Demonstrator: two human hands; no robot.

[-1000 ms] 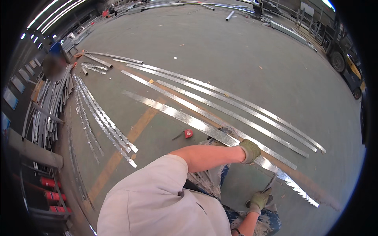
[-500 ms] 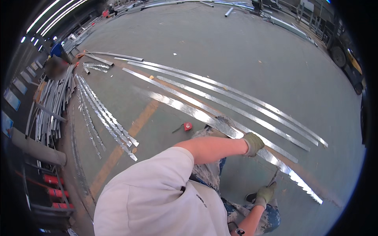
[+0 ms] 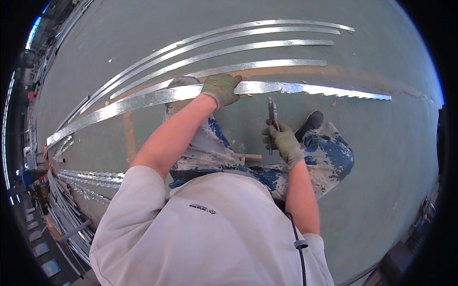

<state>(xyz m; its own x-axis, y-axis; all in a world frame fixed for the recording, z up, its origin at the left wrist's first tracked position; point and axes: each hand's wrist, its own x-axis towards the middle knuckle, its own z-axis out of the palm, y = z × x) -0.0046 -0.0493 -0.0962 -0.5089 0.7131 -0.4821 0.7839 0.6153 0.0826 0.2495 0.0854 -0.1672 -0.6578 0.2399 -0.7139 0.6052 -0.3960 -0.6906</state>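
Note:
My left hand (image 3: 222, 90), in an olive work glove, is closed around a long shiny sheet-metal strip (image 3: 143, 100). Along its right part the strip has a row of notches, jagged like saw teeth, on the near edge. My right hand (image 3: 284, 142), gloved alike, grips metal snips (image 3: 273, 114) pointing away from me. Their tip is just short of the strip's near edge, apart from it. A glare hides some detail of the notched end. Beneath the strip, near my left hand, is the toe of my shoe (image 3: 183, 81).
Several uncut metal strips (image 3: 267, 44) lie side by side on the floor beyond. Notched strips (image 3: 93, 176) lie at the left, near a pile of metal profiles (image 3: 64, 209). A small wooden piece (image 3: 250, 157) sits between my legs. My other shoe (image 3: 312, 121) is at right.
The view has turned, so the strips now run more nearly across it. The snips have come away from the strip. My left hand still holds the strip.

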